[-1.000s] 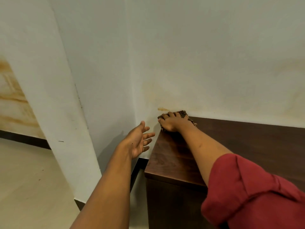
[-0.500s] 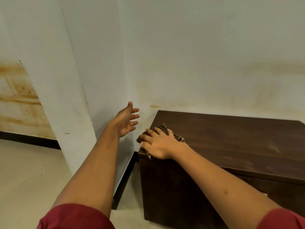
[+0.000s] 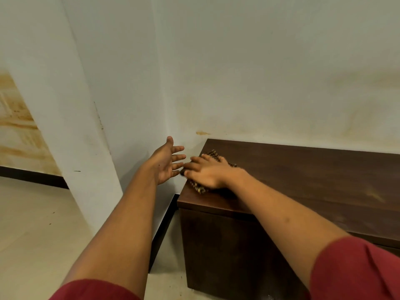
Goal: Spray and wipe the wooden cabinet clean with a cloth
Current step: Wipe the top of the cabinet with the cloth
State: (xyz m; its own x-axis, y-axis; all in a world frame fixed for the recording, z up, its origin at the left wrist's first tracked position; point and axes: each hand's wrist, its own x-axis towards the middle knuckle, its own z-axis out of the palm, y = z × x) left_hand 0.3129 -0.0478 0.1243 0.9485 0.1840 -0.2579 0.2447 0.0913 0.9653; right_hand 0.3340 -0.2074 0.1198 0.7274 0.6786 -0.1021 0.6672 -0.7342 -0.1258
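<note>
The right hand (image 3: 207, 172) lies flat, palm down, fingers spread, pressing a checked cloth (image 3: 213, 154) against the top of the dark wooden cabinet (image 3: 303, 176). The cloth sits under the palm at the cabinet's left end, close to the near-left edge; its corners show beyond the fingers on the far side and below the heel of the hand toward the front. How much of it hangs over the edge is hard to judge, since the hand covers most of it. The left hand (image 3: 167, 163) hangs in the air just to the left of the right hand, off the cabinet, palm turned inward, fingers apart and holding nothing; its fingertips (image 3: 180, 158) nearly meet those of the right. Beyond both hands rises a pale, stained wall (image 3: 259, 83). Both forearms emerge from red sleeves (image 3: 357, 271).
</note>
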